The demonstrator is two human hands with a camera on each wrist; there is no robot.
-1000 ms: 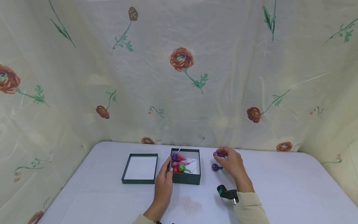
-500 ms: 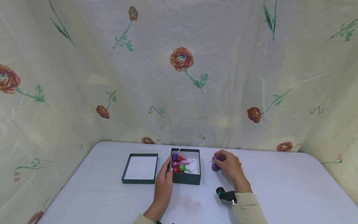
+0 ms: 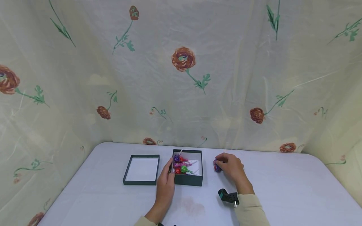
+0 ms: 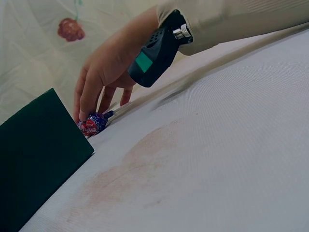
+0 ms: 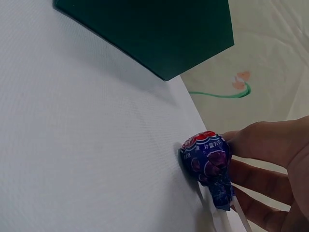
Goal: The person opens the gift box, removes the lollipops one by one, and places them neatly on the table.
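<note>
The purple lollipop (image 3: 217, 168) lies on the white table (image 3: 282, 188), just to the right of the dark green box (image 3: 188, 180), and the right hand (image 3: 230, 166) is on it. In the right wrist view the fingers (image 5: 260, 145) curl around the wrapped head of this lollipop (image 5: 206, 157), and its white stick runs under the hand toward the palm. The head touches the table surface. In the left wrist view the same lollipop (image 4: 92, 124) shows beside the corner of the box (image 4: 38, 154), with the fingertips of the right hand (image 4: 104, 77) pressing on it from above. Whether a second lollipop is also under this hand, I cannot tell.

The left hand (image 3: 165, 185) rests against the left wall of the box, with the fingers straight along the wall. The two hands are apart, one on each side of the box.

Inside the box there are several lollipops (image 3: 181, 164), purple, red and green, with white sticks. The lid (image 3: 141, 169) lies open side up to the left of the box, near it. A small black device (image 3: 227, 196) sits at the right wrist.
</note>
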